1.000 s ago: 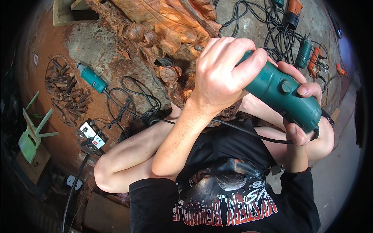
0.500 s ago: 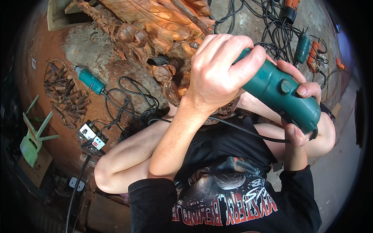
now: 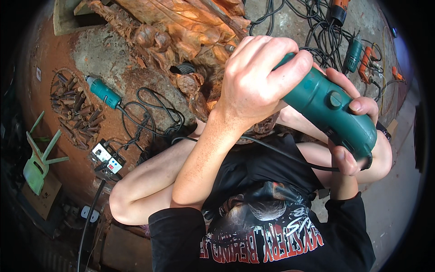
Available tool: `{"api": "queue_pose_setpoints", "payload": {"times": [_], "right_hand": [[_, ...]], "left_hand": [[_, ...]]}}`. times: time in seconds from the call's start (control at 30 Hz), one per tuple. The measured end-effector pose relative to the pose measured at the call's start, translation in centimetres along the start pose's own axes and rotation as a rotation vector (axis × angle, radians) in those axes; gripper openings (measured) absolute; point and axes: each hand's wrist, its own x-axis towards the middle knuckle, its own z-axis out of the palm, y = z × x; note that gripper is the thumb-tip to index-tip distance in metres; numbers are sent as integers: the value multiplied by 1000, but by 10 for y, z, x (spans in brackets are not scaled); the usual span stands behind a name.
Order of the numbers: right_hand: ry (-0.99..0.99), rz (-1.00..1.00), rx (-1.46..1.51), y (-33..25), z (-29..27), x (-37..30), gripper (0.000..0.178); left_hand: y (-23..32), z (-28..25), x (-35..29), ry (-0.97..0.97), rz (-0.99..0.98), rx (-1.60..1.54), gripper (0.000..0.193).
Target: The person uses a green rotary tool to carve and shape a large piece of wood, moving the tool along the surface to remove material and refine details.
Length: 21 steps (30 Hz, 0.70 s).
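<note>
Both my hands are closed on a green electric die grinder (image 3: 334, 109), held slantwise over my lap. My left hand (image 3: 256, 79) wraps round its narrower front end. At the rear body, my right hand (image 3: 355, 106) grips from the far side, with fingers over the top and the thumb below. The tool's metal tip (image 3: 229, 48) pokes out past my left hand, close to a carved reddish-brown wood piece (image 3: 199, 31). Whether the tip touches the wood I cannot tell. A black cord (image 3: 281, 156) runs from the grinder's rear across my lap.
Another green grinder (image 3: 105, 93) lies on the left beside a heap of wooden-handled chisels (image 3: 77, 109). A power strip (image 3: 106, 158) and a green plastic stool (image 3: 38, 165) are nearer. Tangled black cords (image 3: 324, 43), an orange-and-black tool (image 3: 339, 11) and a further green grinder (image 3: 353, 54) lie at the far right.
The grinder and both hands have shifted very slightly to the right, and the left hand sits a little higher. The grip is unchanged.
</note>
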Motion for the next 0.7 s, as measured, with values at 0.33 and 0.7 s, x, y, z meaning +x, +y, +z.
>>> {"api": "queue_pose_setpoints", "payload": {"times": [0.33,0.7], "right_hand": [[16,-16,-65,-4,3,-2,67],[139,35,30,-3,20,-4,65]], "left_hand": [[-4,4,-2,11,19,-23,31],[-4,3,-1,21,26,-29,32]]}}
